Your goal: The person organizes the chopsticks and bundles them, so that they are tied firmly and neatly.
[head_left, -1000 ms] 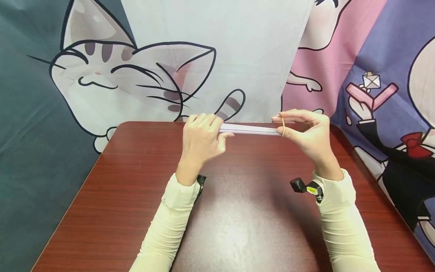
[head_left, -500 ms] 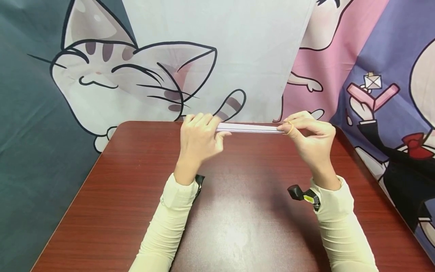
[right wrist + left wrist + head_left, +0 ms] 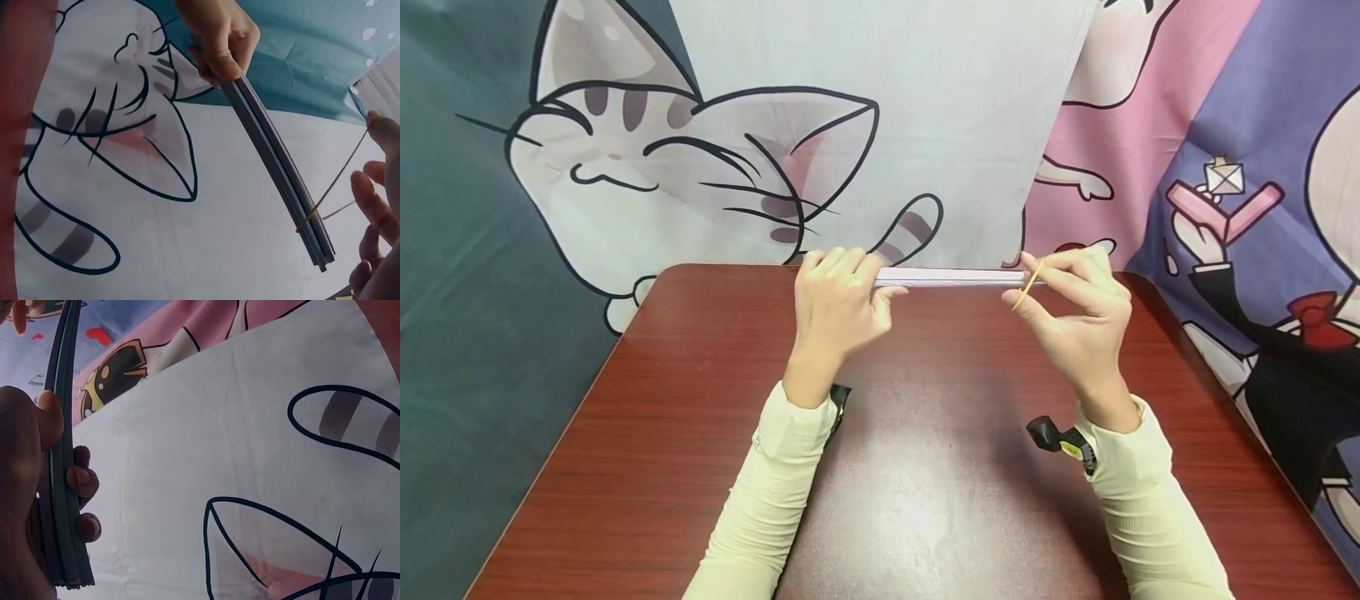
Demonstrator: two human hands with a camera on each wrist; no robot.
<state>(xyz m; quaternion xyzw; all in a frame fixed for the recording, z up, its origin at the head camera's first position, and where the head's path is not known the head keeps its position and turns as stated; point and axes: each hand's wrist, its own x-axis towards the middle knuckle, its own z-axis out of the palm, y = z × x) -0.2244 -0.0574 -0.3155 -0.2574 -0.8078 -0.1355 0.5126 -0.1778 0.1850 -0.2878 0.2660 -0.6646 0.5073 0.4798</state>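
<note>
A long bundle of thin, flat pale strips (image 3: 951, 277) is held level above the table. My left hand (image 3: 835, 296) grips its left end, the thumb lying along the near side; in the left wrist view the fingertips (image 3: 84, 481) wrap the far side of the strips. At the other end, my right hand (image 3: 1082, 312) stretches a yellow rubber band (image 3: 1030, 283) between thumb and fingers. In the right wrist view the rubber band (image 3: 337, 178) passes around the bundle (image 3: 262, 144) near its free end and runs taut to the right fingers (image 3: 375, 194).
Below the hands lies a reddish-brown wooden table (image 3: 700, 375), its back edge close behind the bundle. A printed cloth backdrop (image 3: 977, 125) with cartoon figures hangs behind it. A small black camera (image 3: 1060, 442) is strapped to the right wrist.
The right hand first shifts right and its fingertips come together on the rubber band, then it moves back left and spreads the band at the strips' end. The left hand drifts slightly left.
</note>
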